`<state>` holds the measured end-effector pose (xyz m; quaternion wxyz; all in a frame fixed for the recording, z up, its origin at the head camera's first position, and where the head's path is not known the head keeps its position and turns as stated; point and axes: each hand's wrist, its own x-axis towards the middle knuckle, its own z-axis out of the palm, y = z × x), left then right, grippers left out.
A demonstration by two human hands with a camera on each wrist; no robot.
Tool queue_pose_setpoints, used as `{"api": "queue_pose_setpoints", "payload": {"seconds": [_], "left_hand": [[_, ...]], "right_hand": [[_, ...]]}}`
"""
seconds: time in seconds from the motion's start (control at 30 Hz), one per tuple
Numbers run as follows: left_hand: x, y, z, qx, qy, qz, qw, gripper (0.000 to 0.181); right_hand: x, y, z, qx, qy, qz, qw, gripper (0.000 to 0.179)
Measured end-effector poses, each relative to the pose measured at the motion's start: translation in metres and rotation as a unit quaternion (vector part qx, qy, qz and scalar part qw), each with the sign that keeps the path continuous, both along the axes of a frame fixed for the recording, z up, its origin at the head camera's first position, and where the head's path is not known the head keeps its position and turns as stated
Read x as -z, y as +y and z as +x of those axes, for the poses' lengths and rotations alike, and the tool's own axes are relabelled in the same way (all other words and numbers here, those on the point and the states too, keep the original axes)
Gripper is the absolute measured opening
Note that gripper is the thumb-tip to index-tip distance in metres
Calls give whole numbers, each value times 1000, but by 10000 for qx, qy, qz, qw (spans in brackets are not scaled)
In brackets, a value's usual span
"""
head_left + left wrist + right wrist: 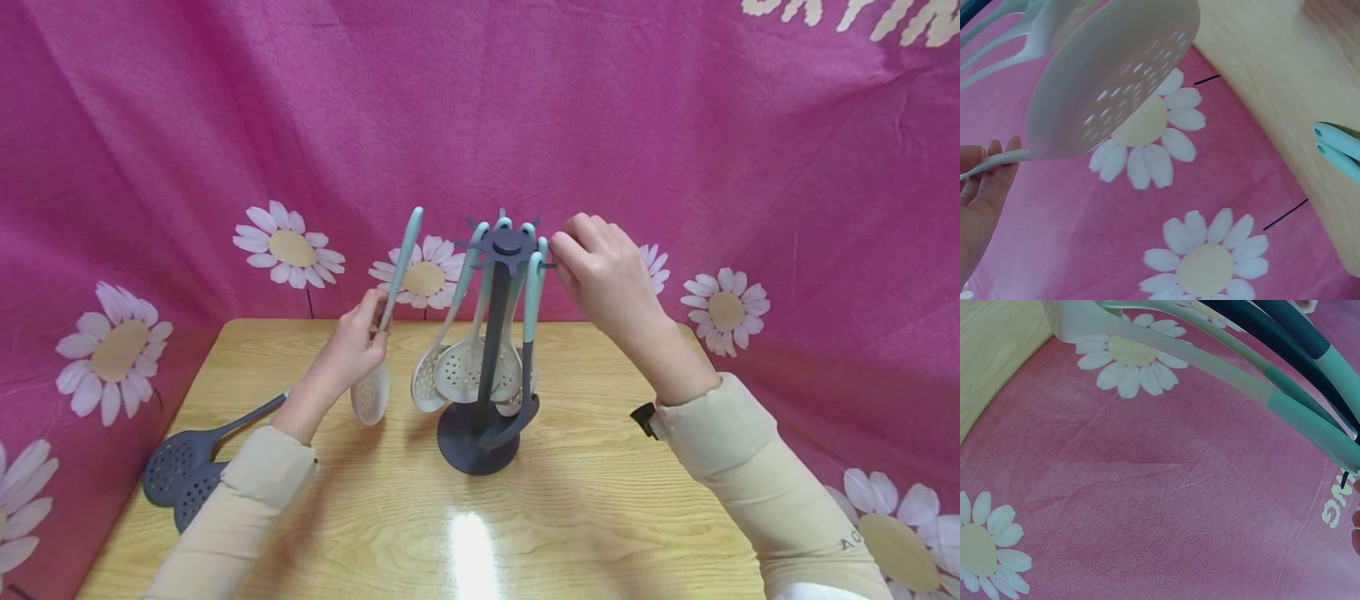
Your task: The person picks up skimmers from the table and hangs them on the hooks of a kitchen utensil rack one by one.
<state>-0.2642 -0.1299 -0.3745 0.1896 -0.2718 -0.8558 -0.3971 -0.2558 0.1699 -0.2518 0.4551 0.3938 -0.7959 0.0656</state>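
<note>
My left hand (pixel 358 337) holds a white skimmer (pixel 371 396) upright, gripping its shaft below the mint handle. In the left wrist view, thumb and fingers pinch the shaft of the perforated white skimmer (pixel 1110 94). To its right stands a dark utensil stand (pixel 495 333) with several utensils hanging by mint handles: white perforated ones and a dark ladle (pixel 513 429). At the stand's top right, my right hand (pixel 609 271) has curled fingers on a hook arm; its fingertips are partly hidden. In the right wrist view, fingertips (pixel 1356 519) show at the edge beside a hook.
Two dark perforated turners (pixel 176 467) lie on the wooden table (pixel 600 483) at the left, partly behind my left forearm. Their mint handles (pixel 1338 147) show in the left wrist view. A pink flowered cloth (pixel 600 108) surrounds the table at the back and sides.
</note>
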Motion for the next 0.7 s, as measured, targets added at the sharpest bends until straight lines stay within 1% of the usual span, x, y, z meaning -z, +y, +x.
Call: {"api": "queue_pose_setpoints", "payload": {"seconds": [0.13,0.33,0.5,0.57,0.7], "left_hand": [[-4,2,5,164,162,-2,9997,35],[-6,7,12,317,283,-15,9991,36],[-7,11,15,398,555,-71,9976,39],[-7,12,16,408,593,-100,9974,40],[-7,15,18,465,545,-179,9973,39]], "right_hand": [[0,0,0,-6,9,-54,10000,6],[-1,-2,0,-56,65,-100,9999,7],[0,-2,0,-72,59,-146,9998,8],[0,-1,-1,-60,41,-130,9999,8],[0,0,-1,0,30,-11,10000,7]]}}
